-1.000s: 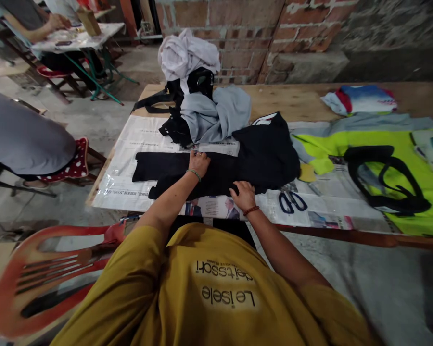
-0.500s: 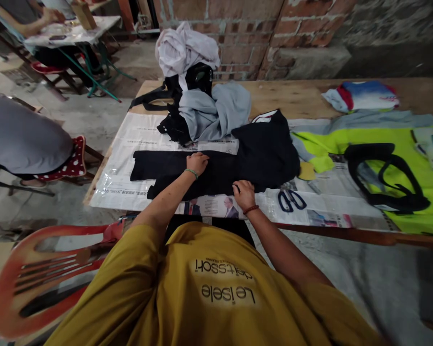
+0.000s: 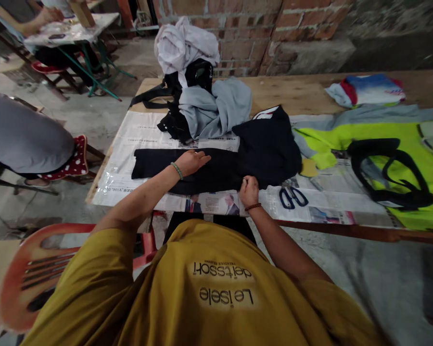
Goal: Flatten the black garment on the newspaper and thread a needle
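Dark trousers [image 3: 216,166] lie on newspaper, with the long legs reaching left and a wider part at right that shows a white lining at its top. My left hand [image 3: 193,162] rests on the legs, fingers stretched out and palm down. At the near edge, where the legs meet the wider part, my right hand [image 3: 249,191] has its fingers curled on the cloth. My left forearm covers part of the near leg. Dark-handled scissors [image 3: 293,198] lie right of my right hand, their blades hidden.
Behind the trousers are a grey cloth [image 3: 216,108], a black bag [image 3: 198,76] and a white cloth bundle [image 3: 185,45]. A yellow-green garment [image 3: 407,180] with a black strap [image 3: 373,188] lies right. A red chair [image 3: 18,283] stands at left; a seated person [image 3: 25,132] is beyond.
My left hand has shifted a little left, its forearm lower across the near leg. My right hand has moved slightly right along the near edge, its fingers now more curled.
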`<state>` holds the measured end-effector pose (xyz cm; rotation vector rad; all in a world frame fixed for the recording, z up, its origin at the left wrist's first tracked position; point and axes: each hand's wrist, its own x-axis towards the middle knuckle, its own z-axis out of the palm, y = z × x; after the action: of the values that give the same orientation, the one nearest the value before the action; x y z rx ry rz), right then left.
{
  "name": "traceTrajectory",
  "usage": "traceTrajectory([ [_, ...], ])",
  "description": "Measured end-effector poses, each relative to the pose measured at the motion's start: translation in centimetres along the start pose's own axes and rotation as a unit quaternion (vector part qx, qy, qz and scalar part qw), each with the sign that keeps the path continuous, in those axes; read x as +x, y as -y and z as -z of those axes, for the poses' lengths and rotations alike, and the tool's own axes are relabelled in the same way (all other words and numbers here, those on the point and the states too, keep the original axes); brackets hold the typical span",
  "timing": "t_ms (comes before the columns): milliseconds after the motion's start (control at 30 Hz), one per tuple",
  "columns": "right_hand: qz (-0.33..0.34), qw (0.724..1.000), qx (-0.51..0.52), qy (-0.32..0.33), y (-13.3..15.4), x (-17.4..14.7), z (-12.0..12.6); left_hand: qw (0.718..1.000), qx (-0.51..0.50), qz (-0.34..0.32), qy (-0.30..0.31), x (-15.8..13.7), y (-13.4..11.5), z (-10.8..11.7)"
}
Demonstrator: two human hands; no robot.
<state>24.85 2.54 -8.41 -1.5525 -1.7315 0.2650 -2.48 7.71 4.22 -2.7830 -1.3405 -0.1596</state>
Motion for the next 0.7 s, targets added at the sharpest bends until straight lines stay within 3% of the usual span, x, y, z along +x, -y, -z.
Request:
traceTrajectory([
  [100,0.007,1.0,-0.001,0.002,0.0,-0.1,0.0,0.996,0.052,0.044,0.05,-1.3,1.0,0.4],
  [200,0.007,1.0,0.001,0.016,0.1,-0.2,0.1,0.983,0.06,0.174,0.008,-2.0,2.1,0.9],
  [300,0.009,1.0,0.002,0.024,0.2,-0.2,0.2,0.969,0.072,0.236,-0.028,-2.3,3.4,1.7],
  [533,0.003,1.0,0.008,0.013,0.0,-0.1,0.1,0.939,0.128,0.319,-0.029,-4.6,7.7,4.7],
  [700,0.005,1.0,0.006,0.005,-0.4,0.0,-0.1,0.951,0.13,0.281,0.019,-8.7,8.4,6.2],
])
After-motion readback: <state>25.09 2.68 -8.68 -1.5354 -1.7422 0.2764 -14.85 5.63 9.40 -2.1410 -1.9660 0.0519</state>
